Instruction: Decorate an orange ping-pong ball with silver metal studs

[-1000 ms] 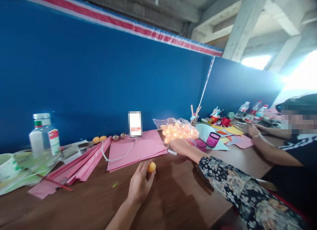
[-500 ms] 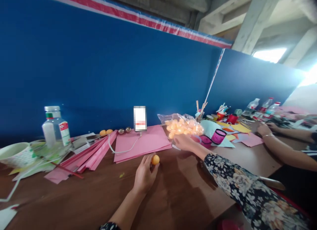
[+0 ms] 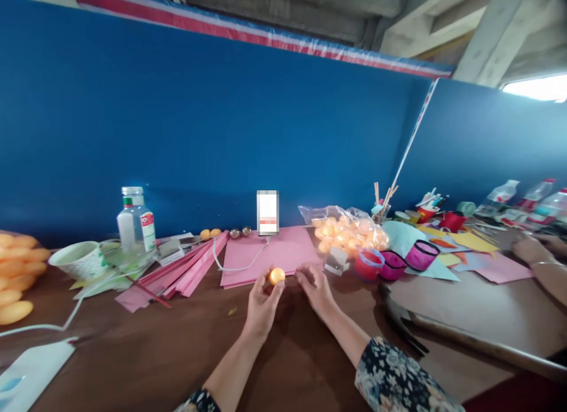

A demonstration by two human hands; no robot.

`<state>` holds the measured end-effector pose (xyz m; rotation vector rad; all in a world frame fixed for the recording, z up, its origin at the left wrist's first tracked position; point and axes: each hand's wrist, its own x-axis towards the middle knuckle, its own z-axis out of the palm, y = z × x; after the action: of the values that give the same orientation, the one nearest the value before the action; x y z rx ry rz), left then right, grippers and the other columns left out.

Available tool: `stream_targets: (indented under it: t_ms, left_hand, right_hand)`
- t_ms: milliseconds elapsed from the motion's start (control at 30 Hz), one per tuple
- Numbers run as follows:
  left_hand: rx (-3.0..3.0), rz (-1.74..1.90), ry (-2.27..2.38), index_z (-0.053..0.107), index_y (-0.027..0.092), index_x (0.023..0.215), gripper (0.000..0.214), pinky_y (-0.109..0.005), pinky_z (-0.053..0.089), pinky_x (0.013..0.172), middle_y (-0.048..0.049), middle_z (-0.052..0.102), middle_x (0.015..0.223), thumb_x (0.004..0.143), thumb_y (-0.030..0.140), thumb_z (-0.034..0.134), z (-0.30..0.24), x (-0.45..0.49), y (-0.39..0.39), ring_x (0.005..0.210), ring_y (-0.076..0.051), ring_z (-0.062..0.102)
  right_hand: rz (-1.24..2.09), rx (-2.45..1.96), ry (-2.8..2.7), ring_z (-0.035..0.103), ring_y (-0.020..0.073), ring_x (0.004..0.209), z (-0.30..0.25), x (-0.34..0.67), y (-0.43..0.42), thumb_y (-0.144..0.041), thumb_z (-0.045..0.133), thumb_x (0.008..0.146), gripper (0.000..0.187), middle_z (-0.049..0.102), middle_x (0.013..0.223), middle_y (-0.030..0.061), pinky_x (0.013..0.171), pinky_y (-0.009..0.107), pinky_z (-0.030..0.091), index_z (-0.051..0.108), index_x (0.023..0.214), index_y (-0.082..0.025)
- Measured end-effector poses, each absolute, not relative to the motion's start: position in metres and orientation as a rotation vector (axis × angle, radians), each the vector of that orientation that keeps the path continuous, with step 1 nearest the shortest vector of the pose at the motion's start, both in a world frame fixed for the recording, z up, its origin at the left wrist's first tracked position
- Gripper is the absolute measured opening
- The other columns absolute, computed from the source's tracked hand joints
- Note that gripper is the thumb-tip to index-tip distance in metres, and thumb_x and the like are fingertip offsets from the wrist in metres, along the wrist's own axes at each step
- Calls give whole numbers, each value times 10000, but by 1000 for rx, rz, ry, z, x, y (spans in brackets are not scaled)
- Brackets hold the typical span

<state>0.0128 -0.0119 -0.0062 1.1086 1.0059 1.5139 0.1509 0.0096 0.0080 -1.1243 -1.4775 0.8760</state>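
Between the thumb and fingers of my left hand [image 3: 260, 308] is a small orange ball [image 3: 277, 276], lifted above the brown table [image 3: 292, 370]. Just to its right, my right hand [image 3: 318, 294] has its fingertips drawn together near the front edge of the pink paper sheets [image 3: 287, 249]. Whatever those fingertips hold, if anything, is too small to make out. A clear plastic bag of similar orange balls [image 3: 349, 234] lies beyond my right hand, with a small whitish box [image 3: 336, 261] in front of it.
A hammer [image 3: 469, 335] lies at the right, near red and magenta cups [image 3: 394, 265]. At the left are pink paper strips [image 3: 190, 264], a clear bottle [image 3: 135, 223], a paper cup [image 3: 80, 261] and more orange balls [image 3: 18, 276]. A co-worker's hand [image 3: 534, 249] is at the far right.
My right hand has drawn back from beside the bag of balls to close by my left hand. My left hand still holds the ball, and the view has turned left.
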Motion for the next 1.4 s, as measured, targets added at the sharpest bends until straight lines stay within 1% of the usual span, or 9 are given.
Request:
stream_targets:
  t_ms: [100, 267, 433, 600, 667, 800, 967, 1167, 1400]
  left_hand:
    - [1023, 1486, 1016, 460, 144, 1171, 522, -345, 466, 819, -110, 583, 1103, 705, 344, 584, -4, 13, -12, 929, -197, 587]
    - [1019, 1475, 967, 481, 201, 1159, 488, -334, 412, 894, -84, 525, 1204, 697, 306, 599, -1, 14, -14, 1093, -214, 487]
    - [960, 1443, 885, 485, 192, 1149, 462, -347, 391, 913, -84, 558, 1149, 710, 294, 586, -2, 14, -16, 1067, -212, 506]
    - [939, 1415, 855, 480, 178, 1132, 474, -379, 403, 897, -79, 601, 1049, 685, 253, 621, -2, 14, -16, 987, -206, 556]
    - [920, 1419, 877, 492, 174, 1114, 467, -380, 411, 887, -78, 609, 1032, 675, 251, 631, -2, 14, -16, 978, -206, 560]
    - [847, 1415, 862, 469, 180, 1163, 525, -401, 415, 885, -93, 581, 1107, 672, 265, 632, 0, 15, -16, 1005, -222, 548]
    - [850, 1372, 797, 451, 186, 1199, 557, -431, 417, 881, -105, 572, 1133, 677, 270, 629, 4, 16, -18, 1000, -240, 554]
    - [894, 1365, 831, 467, 178, 1185, 524, -368, 388, 925, -94, 582, 1131, 689, 252, 619, 4, 15, -19, 1067, -219, 513]
    - [928, 1405, 896, 469, 183, 1186, 536, -365, 384, 925, -90, 597, 1113, 679, 255, 626, -2, 15, -16, 1043, -214, 532]
  right_hand:
    - [973, -1158, -1377, 487, 120, 530, -2, 156, 13, -405, 526, 732, 218, 550, 641, 3, 503, 240, 423, 535, 784, -193]
    - [1216, -1015, -1099, 513, 115, 594, 2, 156, 8, -396, 608, 686, 250, 577, 702, 14, 544, 230, 432, 580, 796, -173]
    - [1434, -810, -983, 518, 91, 618, 7, 151, 0, -320, 651, 674, 226, 596, 743, -1, 542, 195, 404, 569, 838, -189]
    - [1484, -837, -1057, 476, 80, 541, 12, 150, -4, -322, 663, 658, 183, 575, 631, -26, 511, 203, 365, 583, 744, -182]
    - [1514, -839, -1073, 461, 72, 538, 13, 150, -5, -312, 666, 657, 176, 572, 640, -28, 520, 205, 359, 588, 741, -179]
    - [1553, -807, -1082, 468, 75, 592, 11, 150, -4, -301, 666, 662, 174, 581, 706, -15, 559, 210, 359, 593, 751, -171]
    - [1585, -819, -1063, 444, 62, 572, 10, 151, -4, -298, 663, 669, 176, 557, 686, -23, 543, 197, 336, 576, 748, -167]
    - [1583, -839, -1070, 426, 68, 552, 10, 150, -3, -342, 653, 669, 212, 538, 667, -20, 519, 201, 328, 561, 741, -165]
    - [1547, -861, -1156, 432, 80, 573, 11, 150, -4, -354, 647, 670, 213, 527, 666, -20, 537, 210, 344, 550, 723, -172]
